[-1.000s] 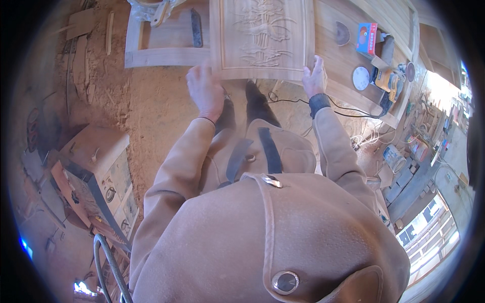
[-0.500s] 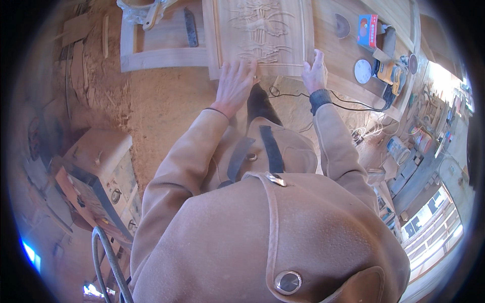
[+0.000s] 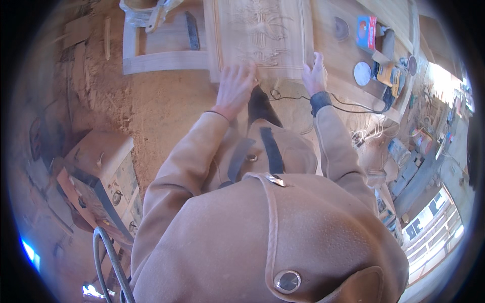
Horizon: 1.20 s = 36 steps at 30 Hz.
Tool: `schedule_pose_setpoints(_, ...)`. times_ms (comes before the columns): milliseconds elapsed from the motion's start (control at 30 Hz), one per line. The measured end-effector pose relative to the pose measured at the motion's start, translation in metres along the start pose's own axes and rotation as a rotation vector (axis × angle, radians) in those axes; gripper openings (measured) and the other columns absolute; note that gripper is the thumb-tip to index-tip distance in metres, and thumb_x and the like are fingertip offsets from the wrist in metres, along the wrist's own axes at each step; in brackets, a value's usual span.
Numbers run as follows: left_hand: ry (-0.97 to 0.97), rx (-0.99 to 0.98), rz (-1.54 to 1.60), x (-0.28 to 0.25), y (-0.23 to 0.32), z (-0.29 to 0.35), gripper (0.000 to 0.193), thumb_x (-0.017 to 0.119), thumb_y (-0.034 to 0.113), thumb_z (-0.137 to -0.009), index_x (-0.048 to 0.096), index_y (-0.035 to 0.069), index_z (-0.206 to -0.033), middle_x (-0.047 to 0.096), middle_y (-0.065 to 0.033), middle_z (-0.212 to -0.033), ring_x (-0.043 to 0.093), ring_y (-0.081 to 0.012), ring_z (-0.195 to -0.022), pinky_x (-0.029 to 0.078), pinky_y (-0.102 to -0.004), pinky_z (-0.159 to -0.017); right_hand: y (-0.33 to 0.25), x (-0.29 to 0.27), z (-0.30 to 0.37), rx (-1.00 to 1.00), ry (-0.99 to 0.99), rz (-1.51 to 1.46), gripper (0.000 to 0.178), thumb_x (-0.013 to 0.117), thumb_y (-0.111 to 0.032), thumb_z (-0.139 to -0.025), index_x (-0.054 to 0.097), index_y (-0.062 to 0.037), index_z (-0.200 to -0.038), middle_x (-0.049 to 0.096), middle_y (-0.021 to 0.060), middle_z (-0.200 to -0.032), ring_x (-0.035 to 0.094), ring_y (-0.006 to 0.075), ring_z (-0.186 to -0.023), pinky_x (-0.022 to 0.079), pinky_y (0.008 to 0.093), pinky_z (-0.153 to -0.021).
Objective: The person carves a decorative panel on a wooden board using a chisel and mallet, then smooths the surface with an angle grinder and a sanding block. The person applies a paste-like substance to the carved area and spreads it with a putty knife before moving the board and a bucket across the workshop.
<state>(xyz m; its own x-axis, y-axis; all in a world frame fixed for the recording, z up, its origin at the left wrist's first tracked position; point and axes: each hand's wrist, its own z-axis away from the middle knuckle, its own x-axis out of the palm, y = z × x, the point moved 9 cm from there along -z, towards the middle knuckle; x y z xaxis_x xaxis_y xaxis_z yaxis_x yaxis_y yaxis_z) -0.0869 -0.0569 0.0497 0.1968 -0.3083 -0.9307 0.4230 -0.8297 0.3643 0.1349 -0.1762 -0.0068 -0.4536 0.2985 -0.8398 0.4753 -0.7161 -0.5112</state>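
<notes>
A pale wooden panel (image 3: 293,50) with a relief carving down its middle lies at the top of the head view, its near edge toward me. My left hand (image 3: 235,86) grips that edge by the left corner, its fingers over the top face; its thumb is mostly hidden. At the right near corner my right hand (image 3: 316,80) holds the panel's side, thumb and fingers at the edge. The carving looks slightly blurred.
Left of the panel, a wooden frame (image 3: 166,61) bears a dark flat bar (image 3: 192,31) and a brush (image 3: 154,20) by clear plastic. To the right are a yellow power sander (image 3: 386,74), a white disc (image 3: 362,73), a blue-red box (image 3: 366,33) and a black cord (image 3: 353,107).
The scene has shifted slightly downward in the view. Both hands keep their places on the panel, which is a little more blurred now.
</notes>
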Motion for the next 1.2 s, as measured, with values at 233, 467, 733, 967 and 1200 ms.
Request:
schedule_pose_setpoints(233,-0.034,0.014,0.078,-0.013,0.0,0.005,0.044,0.06,0.02,-0.088,0.054,0.0,-0.127,0.055,-0.0132,-0.112,0.051,-0.0283,-0.111,0.038,-0.0438,-0.098,0.004,0.003,-0.003,0.026,-0.054,-0.153,0.054,0.063,-0.009,-0.085,0.04,-0.0036,-0.134,0.06,0.0303,-0.119,0.058,0.0437,-0.114,0.045,0.048,-0.096)
schedule_pose_setpoints(467,0.034,0.05,0.13,-0.016,-0.004,0.018,0.043,0.071,0.013,-0.075,0.058,0.002,-0.115,0.054,-0.0122,-0.108,0.051,-0.0304,-0.109,0.038,-0.0423,-0.098,0.0,-0.006,-0.009,-0.064,-0.058,0.018,0.055,0.065,-0.006,-0.082,0.042,-0.0019,-0.131,0.058,0.0276,-0.118,0.055,0.0434,-0.112,0.043,0.049,-0.097)
schedule_pose_setpoints(733,0.521,-0.493,0.099,-0.094,-0.119,-0.001,0.059,0.076,0.019,-0.078,0.054,0.004,-0.131,0.053,-0.0189,-0.124,0.05,-0.036,-0.116,0.042,-0.0462,-0.096,-0.081,-0.05,-0.037,-0.334,0.097,0.124,0.047,0.067,-0.002,-0.076,0.052,-0.0041,-0.121,0.052,0.0204,-0.121,0.049,0.0378,-0.116,0.04,0.0457,-0.1)
schedule_pose_setpoints(967,0.319,-0.76,-0.092,-0.14,-0.233,-0.053,0.061,0.071,0.024,-0.085,0.049,0.006,-0.138,0.056,-0.0207,-0.123,0.056,-0.0399,-0.112,0.046,-0.0475,-0.092,-0.176,-0.025,-0.057,-0.585,-0.109,-0.095,0.032,0.066,0.0,-0.079,0.058,-0.0018,-0.11,0.053,0.0198,-0.116,0.053,0.0379,-0.111,0.043,0.0441,-0.098)
schedule_pose_setpoints(1200,0.321,-0.746,0.108,-0.11,-0.279,-0.059,0.038,0.058,0.034,-0.093,0.059,0.003,-0.115,0.064,-0.0198,-0.101,0.066,-0.0387,-0.089,0.052,-0.0508,-0.078,-0.253,-0.002,-0.062,-0.746,-0.222,-0.209,0.027,0.066,0.0,-0.082,0.059,-0.0012,-0.107,0.057,0.0145,-0.109,0.057,0.0301,-0.107,0.045,0.0389,-0.096)
